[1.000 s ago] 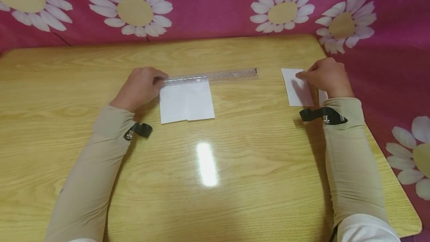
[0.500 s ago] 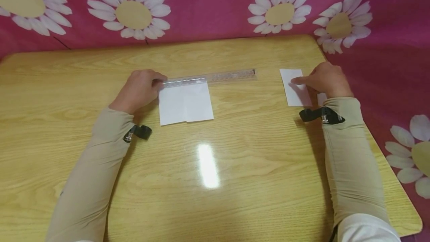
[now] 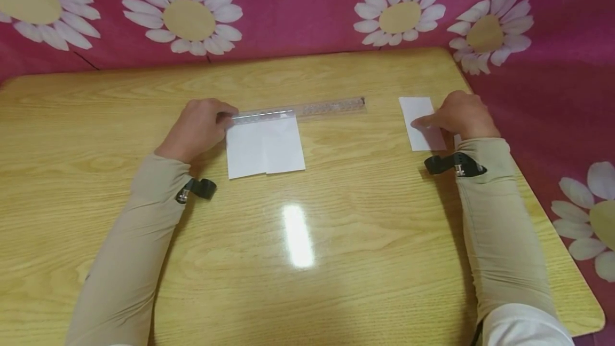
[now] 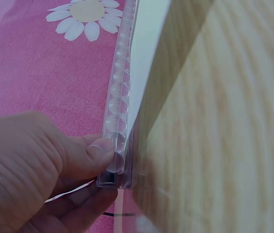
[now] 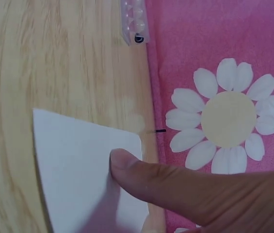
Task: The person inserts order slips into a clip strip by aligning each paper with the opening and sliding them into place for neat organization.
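Pink cloth (image 3: 298,9) with white daisies (image 3: 400,17) borders a wood-grain table (image 3: 365,228); glare (image 3: 298,236) brightens it.

No text, label, brand, number or sign can be read on any of the things shown.

The head view is moderately bright and a little hazy, lit from above: hard white glare sits on the counter (image 3: 375,282) at six o'clock, and the ruler (image 3: 300,112) catches a thin glint near ten. Soft shadows edge the left sleeve (image 3: 125,250) at eight and the right sleeve (image 3: 499,239) at four. The cloth (image 3: 572,116) darkens towards three. Both wrist views look cooler; the left blurs the wood grain at three, while the right hand (image 5: 209,194) shades the paper (image 5: 73,160) at seven.
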A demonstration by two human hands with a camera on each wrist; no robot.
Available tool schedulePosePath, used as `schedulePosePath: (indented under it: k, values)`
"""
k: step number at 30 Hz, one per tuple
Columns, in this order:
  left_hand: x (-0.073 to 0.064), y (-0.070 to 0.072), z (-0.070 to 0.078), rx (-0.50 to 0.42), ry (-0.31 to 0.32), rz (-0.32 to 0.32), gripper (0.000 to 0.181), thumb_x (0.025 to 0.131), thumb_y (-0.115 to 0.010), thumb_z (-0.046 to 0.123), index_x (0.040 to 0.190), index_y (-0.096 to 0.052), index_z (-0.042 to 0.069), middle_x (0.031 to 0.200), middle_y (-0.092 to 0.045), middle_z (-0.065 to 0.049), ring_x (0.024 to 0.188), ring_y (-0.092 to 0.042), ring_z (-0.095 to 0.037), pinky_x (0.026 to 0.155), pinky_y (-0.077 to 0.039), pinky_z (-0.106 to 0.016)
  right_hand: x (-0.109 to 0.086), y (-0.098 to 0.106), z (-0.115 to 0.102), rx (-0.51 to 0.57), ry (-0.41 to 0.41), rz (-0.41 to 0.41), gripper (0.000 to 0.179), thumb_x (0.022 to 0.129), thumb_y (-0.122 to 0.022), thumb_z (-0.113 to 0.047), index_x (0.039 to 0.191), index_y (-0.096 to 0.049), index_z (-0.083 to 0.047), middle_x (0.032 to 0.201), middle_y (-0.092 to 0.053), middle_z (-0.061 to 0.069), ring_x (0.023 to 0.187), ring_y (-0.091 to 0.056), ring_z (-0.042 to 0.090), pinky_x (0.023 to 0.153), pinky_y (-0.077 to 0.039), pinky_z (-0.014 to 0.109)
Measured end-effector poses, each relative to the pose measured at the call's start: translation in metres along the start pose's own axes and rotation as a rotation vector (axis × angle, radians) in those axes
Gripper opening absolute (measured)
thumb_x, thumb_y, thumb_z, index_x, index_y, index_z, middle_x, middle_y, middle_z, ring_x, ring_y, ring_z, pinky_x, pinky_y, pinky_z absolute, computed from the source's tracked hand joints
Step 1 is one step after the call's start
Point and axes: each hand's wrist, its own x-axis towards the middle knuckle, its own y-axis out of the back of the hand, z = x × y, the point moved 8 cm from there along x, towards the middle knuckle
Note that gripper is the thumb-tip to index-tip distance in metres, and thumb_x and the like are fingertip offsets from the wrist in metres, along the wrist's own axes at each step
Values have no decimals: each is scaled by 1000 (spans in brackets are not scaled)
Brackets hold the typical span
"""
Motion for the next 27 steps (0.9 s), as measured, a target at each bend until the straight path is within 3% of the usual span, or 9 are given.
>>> schedulePosePath:
  k: [8, 16, 23, 27]
  values:
    - [0, -1, -1, -6, 18, -10, 33, 100, -58, 3, 131, -70, 2, 132, -70, -23, 121, -64, -39, 107, -50, -55, 4, -4, -8, 5, 59, 11, 59, 82, -79, -57, 56, -54, -10, 51, -41, -4, 61, -46, 22, 58, -35, 35]
    - [0, -1, -1, 0, 15, -12, 34, 100, -58, 2, 131, -70, 2, 133, -69, -23, 124, -63, -40, 109, -49, -56, 8, -6, -9, 44, 49, 22, 54, 81, -82, -52, 69, -56, -7, 59, -41, -1, 65, -46, 24, 55, -37, 36]
    - [0, -1, -1, -5, 11, -13, 34, 100, -58, 2, 131, -70, 2, 133, -69, -23, 122, -64, -39, 107, -50, -55, 4, -7, -13, 93, 69, 45, 64, 82, -83, -47, 111, -55, 3, 99, -59, 17, 91, -53, 35, 70, -45, 41]
    - [0, -1, -2, -11, 24, -19, 34, 100, -58, 2, 132, -69, 2, 134, -69, -23, 123, -63, -39, 108, -50, -55, 4, -8, -15, 119, 69, 49, 69, 84, -81, -45, 121, -49, 4, 116, -59, 24, 102, -54, 39, 82, -47, 48]
